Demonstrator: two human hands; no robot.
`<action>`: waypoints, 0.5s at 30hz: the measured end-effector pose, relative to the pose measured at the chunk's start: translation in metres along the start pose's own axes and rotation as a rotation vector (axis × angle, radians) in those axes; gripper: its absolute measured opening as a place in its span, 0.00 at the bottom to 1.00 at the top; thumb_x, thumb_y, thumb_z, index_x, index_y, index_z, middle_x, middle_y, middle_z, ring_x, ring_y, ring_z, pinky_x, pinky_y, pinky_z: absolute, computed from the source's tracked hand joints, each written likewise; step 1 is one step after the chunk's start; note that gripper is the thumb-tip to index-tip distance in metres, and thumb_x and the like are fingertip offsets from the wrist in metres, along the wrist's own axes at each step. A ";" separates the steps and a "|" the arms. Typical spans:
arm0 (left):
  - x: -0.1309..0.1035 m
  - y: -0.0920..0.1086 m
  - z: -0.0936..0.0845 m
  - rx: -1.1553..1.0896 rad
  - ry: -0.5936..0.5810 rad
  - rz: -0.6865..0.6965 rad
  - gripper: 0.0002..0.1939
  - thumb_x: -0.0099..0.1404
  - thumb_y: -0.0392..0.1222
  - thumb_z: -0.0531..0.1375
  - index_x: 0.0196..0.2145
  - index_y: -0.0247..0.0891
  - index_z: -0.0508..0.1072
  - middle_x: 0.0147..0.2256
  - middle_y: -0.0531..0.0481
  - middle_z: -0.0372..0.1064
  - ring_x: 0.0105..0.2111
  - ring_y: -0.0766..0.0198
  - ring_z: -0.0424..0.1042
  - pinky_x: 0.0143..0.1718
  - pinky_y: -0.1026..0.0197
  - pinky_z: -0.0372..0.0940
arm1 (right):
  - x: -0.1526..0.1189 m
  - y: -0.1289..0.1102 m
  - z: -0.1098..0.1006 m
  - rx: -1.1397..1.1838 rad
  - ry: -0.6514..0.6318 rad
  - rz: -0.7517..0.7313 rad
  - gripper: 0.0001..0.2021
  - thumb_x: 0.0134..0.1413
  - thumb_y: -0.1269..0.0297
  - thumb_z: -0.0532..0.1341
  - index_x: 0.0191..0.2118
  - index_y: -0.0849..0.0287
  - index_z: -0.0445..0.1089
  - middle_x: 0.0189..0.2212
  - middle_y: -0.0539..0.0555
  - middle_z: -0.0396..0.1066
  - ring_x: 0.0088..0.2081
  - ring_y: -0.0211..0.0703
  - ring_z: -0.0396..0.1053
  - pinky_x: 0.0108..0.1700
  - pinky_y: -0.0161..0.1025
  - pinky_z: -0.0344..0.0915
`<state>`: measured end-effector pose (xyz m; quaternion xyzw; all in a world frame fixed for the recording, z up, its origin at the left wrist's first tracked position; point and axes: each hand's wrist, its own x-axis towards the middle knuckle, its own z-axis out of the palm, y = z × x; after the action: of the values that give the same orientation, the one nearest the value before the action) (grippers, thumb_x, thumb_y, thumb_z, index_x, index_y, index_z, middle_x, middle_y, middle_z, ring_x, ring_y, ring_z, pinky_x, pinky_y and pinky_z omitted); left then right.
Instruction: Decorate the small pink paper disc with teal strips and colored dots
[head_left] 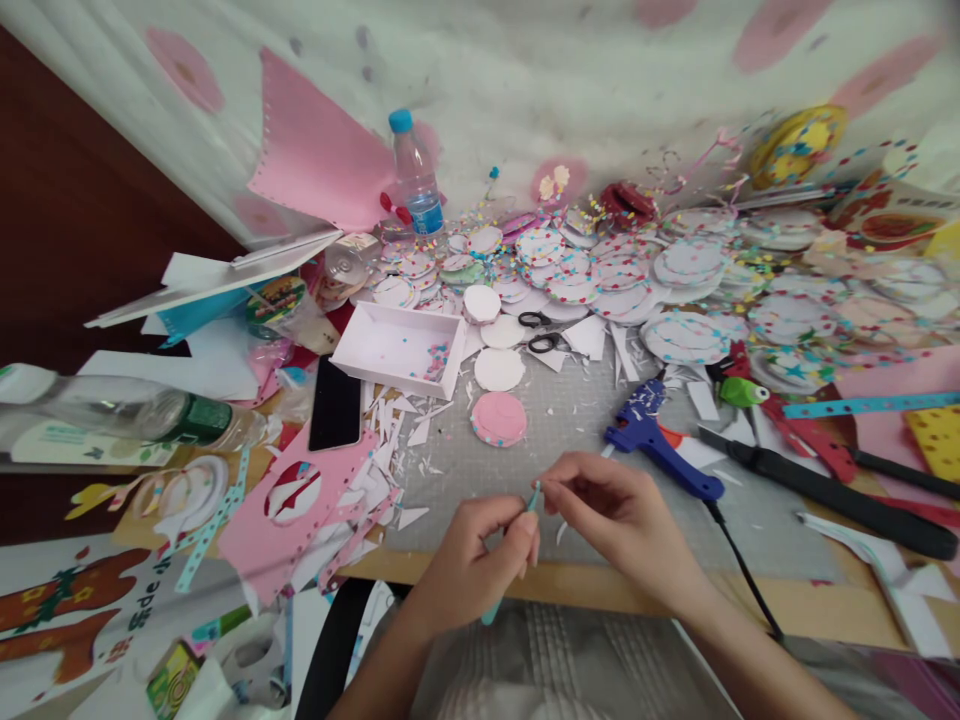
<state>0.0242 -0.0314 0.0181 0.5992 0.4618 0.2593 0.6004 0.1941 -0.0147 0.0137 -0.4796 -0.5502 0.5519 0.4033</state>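
My left hand [487, 555] is closed around a slim teal stick-like tool [490, 612], whose tip points up toward the other hand. The fingers of my right hand [604, 510] are pinched together at that tip; what they hold, if anything, is too small to make out. Both hands are over the front edge of the grey cutting mat [450, 500]. Just beyond them lies a pink paper disc [499, 418] with coloured dots along its edge. Behind it a white paper disc [499, 369] lies flat, with more white discs further back.
A white box [401, 345] with small confetti stands beside a phone [335, 403]. Scissors [546, 332], a blue glue gun [660, 440] with its cord, and a black-handled knife [832, 490] lie right. Stacked paper discs [622, 270] and a water bottle [417, 175] line the back.
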 end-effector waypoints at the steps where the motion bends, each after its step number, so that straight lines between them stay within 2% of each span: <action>1: 0.000 0.000 0.000 0.006 0.004 0.001 0.19 0.69 0.40 0.48 0.20 0.37 0.61 0.19 0.57 0.58 0.23 0.70 0.59 0.30 0.67 0.55 | 0.000 0.000 0.000 0.004 0.005 0.003 0.11 0.56 0.59 0.60 0.27 0.59 0.70 0.20 0.50 0.68 0.23 0.36 0.65 0.25 0.33 0.62; 10: 0.001 0.001 0.002 0.029 0.037 -0.039 0.19 0.69 0.41 0.49 0.20 0.37 0.63 0.19 0.56 0.59 0.22 0.70 0.60 0.28 0.68 0.56 | 0.000 0.002 0.000 -0.095 -0.005 -0.006 0.10 0.58 0.59 0.58 0.31 0.58 0.71 0.23 0.51 0.70 0.26 0.38 0.68 0.27 0.34 0.64; 12: 0.002 -0.002 0.001 0.000 0.066 -0.073 0.20 0.69 0.44 0.49 0.21 0.37 0.63 0.19 0.55 0.59 0.21 0.70 0.60 0.25 0.68 0.54 | 0.001 0.004 -0.009 -0.261 0.064 -0.088 0.09 0.60 0.61 0.56 0.35 0.58 0.71 0.26 0.52 0.70 0.28 0.40 0.68 0.30 0.35 0.65; 15: 0.007 -0.012 -0.003 -0.051 0.136 -0.093 0.20 0.69 0.46 0.49 0.20 0.37 0.63 0.18 0.55 0.59 0.21 0.70 0.59 0.23 0.68 0.53 | 0.000 0.014 -0.036 -0.729 0.288 -0.244 0.11 0.59 0.61 0.56 0.43 0.59 0.69 0.31 0.56 0.69 0.33 0.46 0.68 0.36 0.42 0.65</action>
<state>0.0217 -0.0259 0.0058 0.5426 0.5221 0.2830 0.5941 0.2301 -0.0075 0.0016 -0.5947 -0.7006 0.1959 0.3423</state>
